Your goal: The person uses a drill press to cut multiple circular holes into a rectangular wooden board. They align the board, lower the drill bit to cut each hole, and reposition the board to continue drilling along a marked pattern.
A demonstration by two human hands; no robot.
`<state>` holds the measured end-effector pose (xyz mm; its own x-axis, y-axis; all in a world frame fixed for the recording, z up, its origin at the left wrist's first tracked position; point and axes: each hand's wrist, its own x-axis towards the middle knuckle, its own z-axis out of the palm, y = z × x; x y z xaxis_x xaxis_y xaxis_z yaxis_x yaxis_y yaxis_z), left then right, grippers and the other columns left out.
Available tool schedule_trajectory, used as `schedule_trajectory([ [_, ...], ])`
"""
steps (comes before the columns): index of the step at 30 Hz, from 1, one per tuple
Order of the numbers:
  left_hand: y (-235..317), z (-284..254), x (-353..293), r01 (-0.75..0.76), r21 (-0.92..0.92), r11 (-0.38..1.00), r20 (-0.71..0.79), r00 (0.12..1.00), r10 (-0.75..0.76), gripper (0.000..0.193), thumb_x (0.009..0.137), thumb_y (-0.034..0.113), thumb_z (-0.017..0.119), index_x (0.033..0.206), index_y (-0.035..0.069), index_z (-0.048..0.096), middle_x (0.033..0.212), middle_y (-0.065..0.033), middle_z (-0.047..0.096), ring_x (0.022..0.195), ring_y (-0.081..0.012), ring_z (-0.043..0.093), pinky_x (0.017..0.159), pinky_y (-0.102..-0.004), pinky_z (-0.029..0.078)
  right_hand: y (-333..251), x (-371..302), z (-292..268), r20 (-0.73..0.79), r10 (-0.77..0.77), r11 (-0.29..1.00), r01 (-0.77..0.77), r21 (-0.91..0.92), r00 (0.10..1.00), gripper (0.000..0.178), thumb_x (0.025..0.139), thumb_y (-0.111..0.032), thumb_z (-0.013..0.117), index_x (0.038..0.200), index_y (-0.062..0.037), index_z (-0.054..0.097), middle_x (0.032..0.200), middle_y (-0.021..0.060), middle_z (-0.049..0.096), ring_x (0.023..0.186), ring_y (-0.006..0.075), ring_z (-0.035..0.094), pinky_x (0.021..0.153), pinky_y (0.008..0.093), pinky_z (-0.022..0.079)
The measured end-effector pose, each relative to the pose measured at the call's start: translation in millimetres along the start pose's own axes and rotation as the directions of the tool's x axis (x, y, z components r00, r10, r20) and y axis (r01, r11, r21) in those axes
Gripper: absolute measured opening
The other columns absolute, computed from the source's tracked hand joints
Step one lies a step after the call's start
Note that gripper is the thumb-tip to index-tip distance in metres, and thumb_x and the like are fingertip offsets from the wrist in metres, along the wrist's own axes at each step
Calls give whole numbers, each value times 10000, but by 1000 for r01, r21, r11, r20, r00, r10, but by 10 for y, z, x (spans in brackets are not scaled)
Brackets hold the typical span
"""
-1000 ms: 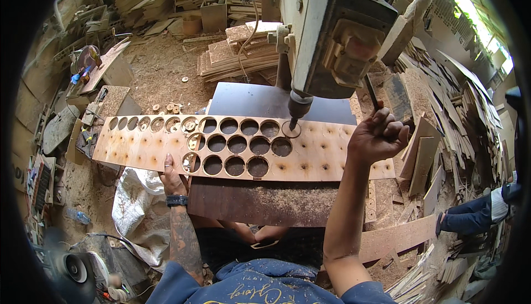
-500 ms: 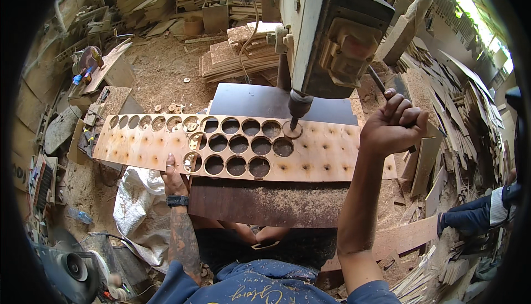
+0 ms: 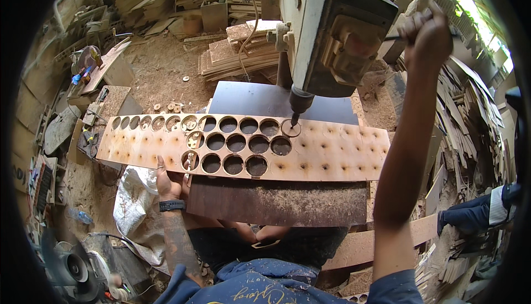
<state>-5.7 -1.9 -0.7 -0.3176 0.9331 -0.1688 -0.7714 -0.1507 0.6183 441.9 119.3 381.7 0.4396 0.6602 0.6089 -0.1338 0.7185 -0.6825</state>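
Note:
A long plywood board (image 3: 343, 155) lies across the drill press table, with round holes cut through its middle and left part. Rows of small dark-edged pilot marks cover the rest. My left hand (image 3: 167, 185) grips the board's near edge left of the holes, thumb on top, the other fingers partly hidden beneath. Up at the right, my right hand (image 3: 428, 36) is closed around the drill press lever (image 3: 394, 37), slightly blurred. The chuck (image 3: 300, 100) stands over the board, and its bit meets a ring-shaped groove (image 3: 291, 129) beside the top row of holes.
The drill press head (image 3: 332, 33) hangs over the far side. A dark, sawdust-covered panel (image 3: 276, 202) sits nearest my lap. Stacked boards (image 3: 238, 55) lie behind; scrap sheets lean at the right. A white sack (image 3: 133, 193) and a fan (image 3: 72, 265) are at the left.
My right hand has swung upward and to the right with the lever. My left hand has slid slightly left and nearer to me along the board's edge. The board has shifted slightly.

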Motion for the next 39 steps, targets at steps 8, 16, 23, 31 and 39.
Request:
schedule_trajectory([
  [8,381,-455,421,-162,48,986,-443,881,167,498,943,535,451,1138,81,515,925,-116,618,646,-190,585,542,-255,518,211,637,254,-22,171,965,-172,-199,985,254,896,-291,465,663,-203,415,483,-74,267,359,75,272,347,262,237],
  [16,678,-407,217,-12,-19,1000,-453,891,2,551,951,591,359,1152,103,517,840,-74,616,522,-133,462,451,-251,396,228,646,295,-59,98,968,-109,-224,993,301,896,-199,504,628,-169,372,510,-64,262,407,78,248,394,259,223],
  [23,492,-301,359,-187,110,976,-613,760,215,476,928,528,507,1109,88,494,511,47,287,369,-76,272,353,-213,237,149,445,312,-113,-37,989,20,-148,993,301,883,-177,514,618,-144,376,514,-55,280,389,79,232,390,248,215],
  [31,492,-224,332,-182,161,970,-587,772,242,258,900,295,638,1035,88,566,578,46,380,376,-58,277,350,-215,259,17,-211,53,-137,-48,995,60,83,989,384,891,-208,492,586,-152,266,499,-18,200,409,111,185,419,293,210],
  [39,476,-54,276,-257,201,945,-689,648,323,254,848,219,692,933,-4,604,637,-21,494,380,-89,326,366,-260,323,340,-1072,-463,-106,-186,940,209,270,977,443,932,-255,380,550,-142,186,485,-2,151,483,141,178,595,349,342],
])
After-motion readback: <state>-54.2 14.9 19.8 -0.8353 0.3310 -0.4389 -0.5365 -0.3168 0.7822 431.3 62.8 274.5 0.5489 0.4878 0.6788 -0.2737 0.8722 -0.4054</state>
